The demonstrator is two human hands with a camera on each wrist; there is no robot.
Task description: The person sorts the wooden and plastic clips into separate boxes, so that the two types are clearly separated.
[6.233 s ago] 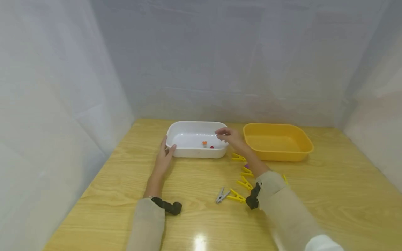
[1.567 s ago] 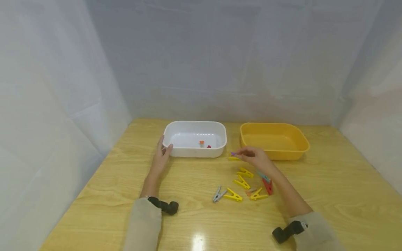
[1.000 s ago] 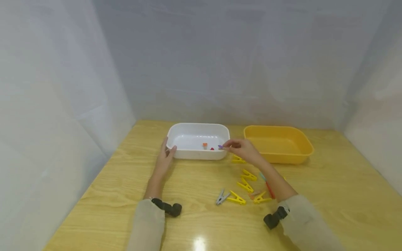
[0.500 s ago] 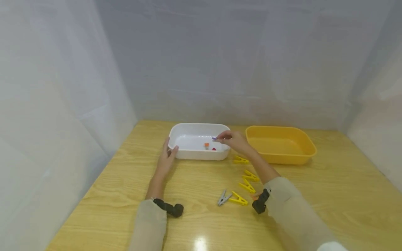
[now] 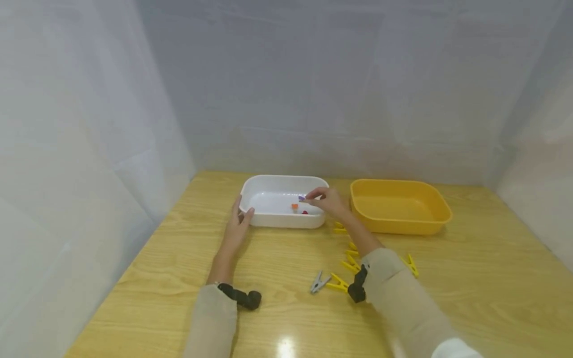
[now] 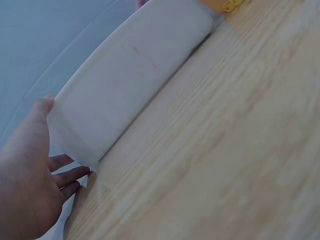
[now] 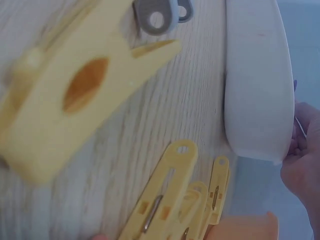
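My right hand pinches a small purple clothespin between thumb and fingertips, just above the inside of the white tub. An orange peg and a red peg lie on the tub's floor. My left hand rests against the tub's front left corner, thumb on the wall; in the left wrist view the left hand lies with straight fingers beside the white tub. In the right wrist view the right hand shows past the white tub.
A yellow tub stands right of the white one. Several yellow pegs and a grey peg lie on the wooden table near my right forearm; the yellow pegs and grey peg fill the right wrist view. Translucent sheets wall in the table.
My right hand lifted the purple peg from the table near the yellow tub and carried it left over the white tub. The left hand stayed at the tub's corner.
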